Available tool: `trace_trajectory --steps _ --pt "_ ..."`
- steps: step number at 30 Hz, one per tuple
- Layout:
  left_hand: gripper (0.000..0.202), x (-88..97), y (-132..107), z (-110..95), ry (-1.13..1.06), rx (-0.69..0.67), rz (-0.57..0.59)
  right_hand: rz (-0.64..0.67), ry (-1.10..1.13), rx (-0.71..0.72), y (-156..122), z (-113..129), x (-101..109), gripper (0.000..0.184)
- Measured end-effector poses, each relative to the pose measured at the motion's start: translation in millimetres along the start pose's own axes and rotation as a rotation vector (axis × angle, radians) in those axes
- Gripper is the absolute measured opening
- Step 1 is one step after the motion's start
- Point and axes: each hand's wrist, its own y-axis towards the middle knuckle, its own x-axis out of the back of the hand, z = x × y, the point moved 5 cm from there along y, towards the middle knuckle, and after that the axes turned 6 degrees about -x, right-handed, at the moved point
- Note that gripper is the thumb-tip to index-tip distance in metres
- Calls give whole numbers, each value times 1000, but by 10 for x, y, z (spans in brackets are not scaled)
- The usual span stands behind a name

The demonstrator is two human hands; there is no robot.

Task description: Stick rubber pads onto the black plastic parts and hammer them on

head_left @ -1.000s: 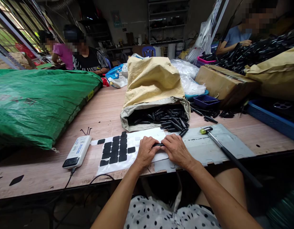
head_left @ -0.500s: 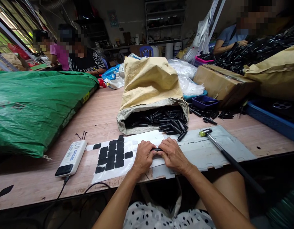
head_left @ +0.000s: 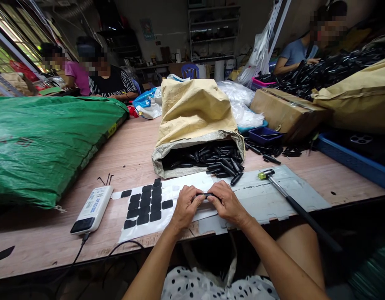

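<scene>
The sack [head_left: 195, 112] and its spilled black parts [head_left: 225, 166] block the way ahead. The hammer [head_left: 292, 204] lies near my right hand [head_left: 227, 203]; left of the sack the bench [head_left: 132, 146] is bare.

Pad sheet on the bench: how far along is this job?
Done: the right part of the white sheet is bare and looks already peeled. In hand: the left hand and right hand pinch one black piece between them over the sheet. Left: a block of black pads sits on the sheet's left part, and the open sack shows a heap of black pieces.
</scene>
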Motion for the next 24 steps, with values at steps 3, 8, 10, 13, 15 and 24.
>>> trace_trajectory --steps 3,8,10,13,15,24 --pt "20 -8 -2 8 18 -24 9 31 10 16 11 14 -6 19" --pt "21 -13 -5 29 25 -19 20 51 35 17 25 30 8 21" --pt "23 -10 -7 34 15 -5 22 32 58 14 22 33 22 21" --pt "26 0 -8 23 -4 5 17 11 104 5 12 29 37 19" --pt "26 5 -8 11 -15 8 14 16 122 -8 5 23 38 17" --pt "25 5 -7 0 -16 13 20 23 123 -33 1 28 54 15"
